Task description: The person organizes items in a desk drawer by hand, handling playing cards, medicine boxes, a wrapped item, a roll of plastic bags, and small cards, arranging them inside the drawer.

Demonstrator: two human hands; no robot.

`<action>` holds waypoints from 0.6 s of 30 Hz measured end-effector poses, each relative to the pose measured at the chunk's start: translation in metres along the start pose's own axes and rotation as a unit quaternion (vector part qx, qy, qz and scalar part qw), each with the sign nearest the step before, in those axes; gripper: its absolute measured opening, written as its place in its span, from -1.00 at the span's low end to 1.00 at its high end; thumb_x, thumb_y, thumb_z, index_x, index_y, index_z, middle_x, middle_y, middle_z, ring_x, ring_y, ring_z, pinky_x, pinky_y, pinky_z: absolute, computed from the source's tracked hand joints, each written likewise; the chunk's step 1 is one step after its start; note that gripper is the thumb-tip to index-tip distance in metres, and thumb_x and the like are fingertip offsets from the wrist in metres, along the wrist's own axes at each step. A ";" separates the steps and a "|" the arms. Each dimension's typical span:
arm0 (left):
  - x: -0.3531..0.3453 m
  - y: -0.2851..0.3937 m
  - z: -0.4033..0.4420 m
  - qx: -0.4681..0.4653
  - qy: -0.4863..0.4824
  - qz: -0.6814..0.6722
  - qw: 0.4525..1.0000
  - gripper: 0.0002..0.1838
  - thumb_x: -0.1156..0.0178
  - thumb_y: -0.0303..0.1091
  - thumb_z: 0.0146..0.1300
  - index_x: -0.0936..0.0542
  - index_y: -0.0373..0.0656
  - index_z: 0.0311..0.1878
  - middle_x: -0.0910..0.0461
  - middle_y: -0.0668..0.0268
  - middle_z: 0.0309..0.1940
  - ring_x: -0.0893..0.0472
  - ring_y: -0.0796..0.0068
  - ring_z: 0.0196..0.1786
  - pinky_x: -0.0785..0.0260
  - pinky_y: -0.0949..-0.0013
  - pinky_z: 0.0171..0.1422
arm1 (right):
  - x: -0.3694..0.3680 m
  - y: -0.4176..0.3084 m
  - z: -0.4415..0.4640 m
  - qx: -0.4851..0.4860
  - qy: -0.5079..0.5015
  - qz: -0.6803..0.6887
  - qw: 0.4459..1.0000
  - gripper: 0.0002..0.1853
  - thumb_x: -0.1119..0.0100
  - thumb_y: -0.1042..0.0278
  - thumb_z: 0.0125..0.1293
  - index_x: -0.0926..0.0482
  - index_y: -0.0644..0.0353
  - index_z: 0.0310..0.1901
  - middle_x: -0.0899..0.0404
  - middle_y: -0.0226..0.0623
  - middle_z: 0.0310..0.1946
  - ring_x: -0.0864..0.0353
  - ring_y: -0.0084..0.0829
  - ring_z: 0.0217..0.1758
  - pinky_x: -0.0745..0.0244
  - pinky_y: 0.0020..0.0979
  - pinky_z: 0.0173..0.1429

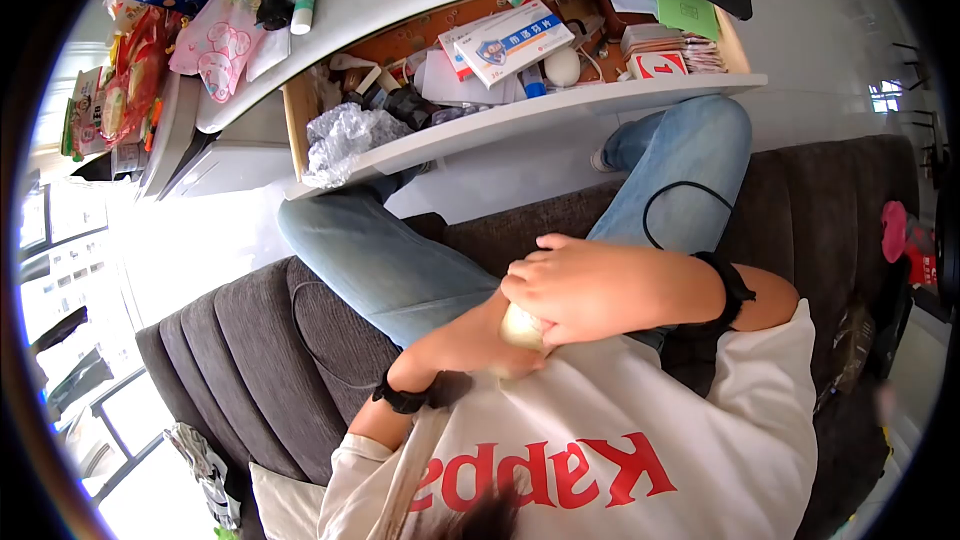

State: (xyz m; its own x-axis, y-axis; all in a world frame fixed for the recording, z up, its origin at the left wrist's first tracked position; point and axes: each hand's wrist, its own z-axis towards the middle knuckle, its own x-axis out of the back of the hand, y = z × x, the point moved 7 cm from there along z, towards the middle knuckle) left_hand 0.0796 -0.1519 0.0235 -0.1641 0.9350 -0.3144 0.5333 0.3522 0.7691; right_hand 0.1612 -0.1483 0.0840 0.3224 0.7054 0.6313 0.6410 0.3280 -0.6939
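Note:
Close to the front of the white shirt, my two hands meet around a pale cream, rounded object (521,326); most of it is covered, so its kind cannot be made out. My left hand (475,338) wraps it from the left and below. Over its top lies my right hand (550,285), fingers bent down onto it and thumb side toward the drawer. Each arm wears a black band. Ahead of my knees is a pulled-out drawer (540,125) holding a blue-and-white box (515,43), a white egg-shaped thing (562,67) and crumpled bubble wrap (350,140).
A white desktop (390,2) spans above the drawer, with a pink pouch (222,35) and a glue-like tube (303,8) near its edge. Stacked cards (690,48) and a green card (686,10) fill the drawer's right end. I sit on a dark grey sofa (260,360).

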 end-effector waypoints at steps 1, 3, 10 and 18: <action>-0.002 0.005 -0.003 -0.025 -0.016 0.003 1.000 -0.43 -0.39 -0.39 -0.08 -0.40 -0.21 0.05 -0.52 0.29 -0.11 -0.50 0.51 -0.05 -0.35 0.41 0.05 | 0.000 -0.001 0.000 -0.006 -0.018 0.006 1.000 -0.70 -0.09 0.28 0.09 -0.40 0.35 -0.24 -0.46 -0.17 -0.29 -0.48 -0.27 -0.07 -0.22 -0.22 0.18; -0.006 0.011 -0.007 -0.031 -0.019 0.003 0.999 -0.40 -0.39 -0.38 -0.07 -0.38 -0.21 0.08 -0.52 0.29 -0.09 -0.49 0.51 -0.04 -0.33 0.41 0.08 | -0.002 0.000 0.001 -0.012 -0.056 0.014 0.998 -0.69 -0.09 0.28 0.06 -0.41 0.36 -0.24 -0.46 -0.15 -0.31 -0.50 -0.25 -0.11 -0.27 -0.24 0.11; -0.018 0.017 -0.009 -0.011 0.055 0.185 0.981 -0.34 -0.35 -0.26 -0.08 -0.35 -0.16 0.13 -0.51 0.07 -0.07 -0.53 0.18 0.01 -0.35 0.25 0.09 | -0.002 0.006 0.003 0.049 -0.314 0.107 0.942 -0.67 -0.06 0.27 0.09 -0.49 0.41 -0.24 -0.56 -0.10 -0.35 -0.55 -0.22 -0.30 -0.43 -0.32 -0.18; -0.018 0.029 -0.021 -0.096 -0.003 0.137 0.986 -0.29 -0.37 -0.31 -0.09 -0.30 -0.19 0.16 -0.51 0.12 -0.04 -0.54 0.15 -0.02 -0.34 0.25 0.09 | 0.012 0.031 0.006 0.092 -0.227 0.473 0.846 -0.68 0.12 0.31 0.38 -0.51 0.37 -0.04 -0.64 -0.12 -0.29 -0.64 -0.43 -0.16 -0.47 -0.46 -0.07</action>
State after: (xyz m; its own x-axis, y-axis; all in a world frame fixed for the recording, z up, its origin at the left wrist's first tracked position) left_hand 0.0806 -0.1580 0.0634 -0.0307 0.9961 -0.0825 0.3909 0.0880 0.9162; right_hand 0.1805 -0.1258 0.0675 0.3039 0.8616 -0.4067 0.1128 -0.4564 -0.8826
